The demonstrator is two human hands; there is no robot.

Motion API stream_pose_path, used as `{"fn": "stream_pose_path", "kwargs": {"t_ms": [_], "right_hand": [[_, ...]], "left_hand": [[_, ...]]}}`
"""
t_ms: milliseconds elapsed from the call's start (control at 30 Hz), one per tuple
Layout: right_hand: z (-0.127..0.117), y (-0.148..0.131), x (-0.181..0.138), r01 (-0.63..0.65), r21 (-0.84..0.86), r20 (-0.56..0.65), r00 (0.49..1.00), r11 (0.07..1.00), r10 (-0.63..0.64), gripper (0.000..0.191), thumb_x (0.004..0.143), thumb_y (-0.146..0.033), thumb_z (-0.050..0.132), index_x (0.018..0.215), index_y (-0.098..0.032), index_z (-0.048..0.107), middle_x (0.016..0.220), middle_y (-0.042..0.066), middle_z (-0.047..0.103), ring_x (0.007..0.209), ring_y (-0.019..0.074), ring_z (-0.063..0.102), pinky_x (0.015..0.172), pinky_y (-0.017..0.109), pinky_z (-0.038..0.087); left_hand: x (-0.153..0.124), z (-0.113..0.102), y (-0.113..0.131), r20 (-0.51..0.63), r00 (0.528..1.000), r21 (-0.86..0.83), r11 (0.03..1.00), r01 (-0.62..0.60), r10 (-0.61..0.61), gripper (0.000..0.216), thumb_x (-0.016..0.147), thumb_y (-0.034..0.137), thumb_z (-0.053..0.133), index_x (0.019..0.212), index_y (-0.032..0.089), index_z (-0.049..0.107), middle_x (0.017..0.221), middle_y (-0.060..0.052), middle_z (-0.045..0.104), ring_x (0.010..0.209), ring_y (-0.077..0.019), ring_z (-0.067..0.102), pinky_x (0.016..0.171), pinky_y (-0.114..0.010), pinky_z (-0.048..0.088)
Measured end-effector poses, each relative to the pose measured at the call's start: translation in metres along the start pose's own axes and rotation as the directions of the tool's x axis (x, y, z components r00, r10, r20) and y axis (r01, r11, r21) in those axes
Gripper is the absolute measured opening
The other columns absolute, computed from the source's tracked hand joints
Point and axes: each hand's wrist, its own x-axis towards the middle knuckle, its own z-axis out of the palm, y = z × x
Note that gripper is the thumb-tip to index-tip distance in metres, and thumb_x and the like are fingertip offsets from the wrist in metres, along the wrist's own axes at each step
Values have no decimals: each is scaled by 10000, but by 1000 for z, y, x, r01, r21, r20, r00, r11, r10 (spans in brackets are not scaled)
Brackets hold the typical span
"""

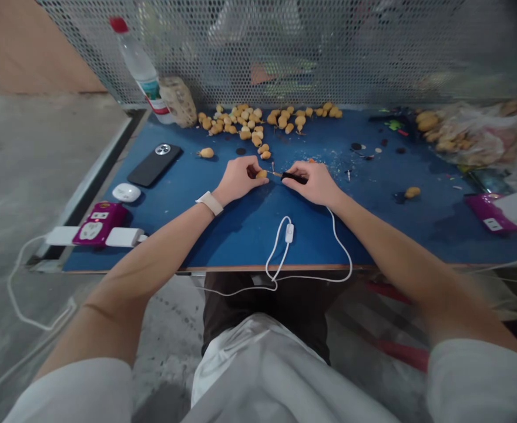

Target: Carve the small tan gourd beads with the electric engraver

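Between the fingertips of my left hand (241,176) is a small yellow gourd (261,174). My right hand (314,181) is closed around the black handle of a corded hot-tip pen, like a soldering iron (294,177). Its thin metal tip points left at the gourd; whether they touch, I cannot tell. A white cable (335,226) leaves the pen and loops over the table's front edge, with an inline switch (289,233). Beyond my hands lie many more small gourds (243,120), and a single gourd (206,153) sits apart to the left.
The blue table (227,241) backs onto a perforated metal panel (329,53). At left are a bottle (146,76), a phone (155,164), a white case (126,192) and a purple power socket (102,220). A plastic bag (479,132) and another purple socket (487,211) stand right.
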Motion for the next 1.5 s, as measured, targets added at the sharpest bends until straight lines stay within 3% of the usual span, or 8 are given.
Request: {"fn": "stream_pose_path", "kwargs": {"t_ms": [500, 1200, 1500], "right_hand": [[-1, 1, 0, 13, 9, 2, 1000, 1000, -13, 317, 1034, -600, 916, 1036, -291, 845, 1124, 131, 944, 1091, 424, 903, 1099, 664, 743], [0, -1, -2, 25, -20, -7, 1000, 999, -25, 298, 1023, -595, 891, 1028, -303, 832, 1115, 120, 947, 1089, 421, 893, 1098, 658, 739], [-2, -2, -2, -4, -3, -3, 1000, 1000, 4, 425, 1009, -733, 927, 1014, -317, 838, 1111, 117, 952, 1099, 432, 890, 1116, 676, 744]], "left_hand": [[1, 1, -2, 8, 1000, -28, 999, -19, 19, 424, 861, 320, 1035, 810, 246, 621, 887, -13, 815, 806, -190, 655, 823, -372, 549], [1, 1, -7, 11, 999, -17, 999, -32, 32, 410, 884, 382, 1040, 832, 253, 654, 915, -29, 851, 839, -210, 711, 861, -393, 615], [1, 0, -6, 16, 1000, -21, 999, -25, 25, 381, 887, 369, 1048, 832, 248, 691, 923, -47, 858, 851, -225, 728, 875, -415, 632]]}}
